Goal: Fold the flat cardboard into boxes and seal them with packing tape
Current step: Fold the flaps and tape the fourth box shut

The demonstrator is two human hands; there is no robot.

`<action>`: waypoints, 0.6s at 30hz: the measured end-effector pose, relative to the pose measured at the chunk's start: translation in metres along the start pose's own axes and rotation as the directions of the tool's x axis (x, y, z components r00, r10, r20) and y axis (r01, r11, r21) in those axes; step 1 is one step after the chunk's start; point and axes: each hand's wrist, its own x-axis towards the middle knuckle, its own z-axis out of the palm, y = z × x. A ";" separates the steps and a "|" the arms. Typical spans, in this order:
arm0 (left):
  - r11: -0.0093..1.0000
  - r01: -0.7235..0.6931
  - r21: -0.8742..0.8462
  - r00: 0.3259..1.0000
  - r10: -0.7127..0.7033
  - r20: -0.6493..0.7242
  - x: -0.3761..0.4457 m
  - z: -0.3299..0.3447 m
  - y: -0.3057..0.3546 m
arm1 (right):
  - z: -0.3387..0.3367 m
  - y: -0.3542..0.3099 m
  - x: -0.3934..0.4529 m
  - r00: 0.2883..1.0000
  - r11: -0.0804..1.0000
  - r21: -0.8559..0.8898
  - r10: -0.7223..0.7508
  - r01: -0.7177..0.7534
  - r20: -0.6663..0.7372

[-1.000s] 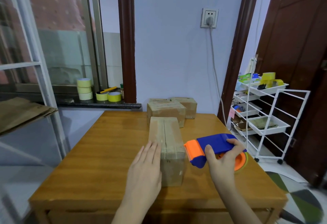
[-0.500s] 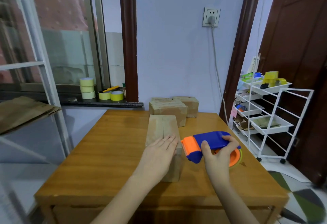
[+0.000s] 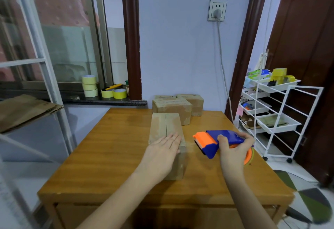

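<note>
Home rm: wooden door (image 3: 307,51), wall socket (image 3: 216,10), storage cart (image 3: 278,113).

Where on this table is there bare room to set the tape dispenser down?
Bare wood lies left of the box under the left hand, out to the table edge, and along the near edge. The far side is crowded by two sealed boxes. The right hand grips the tape dispenser.

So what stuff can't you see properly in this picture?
Head view only:
- Near end of the brown cardboard box: the flat left hand covers its top seam.
- Tape roll in the blue-and-orange tape dispenser: mostly behind the right hand.
- Items on the white wire trolley: too small.
- Wooden table legs: cut off below.
</note>
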 end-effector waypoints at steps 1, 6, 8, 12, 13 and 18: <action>1.000 -0.003 -0.009 1.000 0.003 0.009 0.000 0.001 0.001 | -0.001 -0.001 0.002 1.000 1.000 0.011 -0.010 0.010 -0.010; 1.000 -0.029 -0.006 0.999 0.029 0.023 -0.001 0.000 0.001 | -0.004 -0.007 0.005 0.999 0.998 -0.014 -0.054 0.054 0.002; 1.000 0.002 -0.030 0.999 -0.001 0.034 0.000 -0.001 0.001 | -0.004 -0.007 0.004 0.997 0.995 -0.063 -0.070 0.071 0.012; 0.998 0.000 -0.059 0.999 0.003 0.054 0.002 -0.003 0.001 | 0.001 -0.010 0.005 0.977 0.917 -0.350 -0.148 0.194 0.156; 0.998 -0.012 -0.057 0.998 0.015 0.055 0.001 -0.003 0.001 | 0.003 -0.012 0.006 0.963 0.874 -0.420 -0.165 0.242 0.211; 0.997 0.004 -0.082 0.999 0.000 0.051 0.001 -0.003 0.004 | 0.023 -0.025 0.013 0.905 0.692 -0.602 -0.190 0.399 0.381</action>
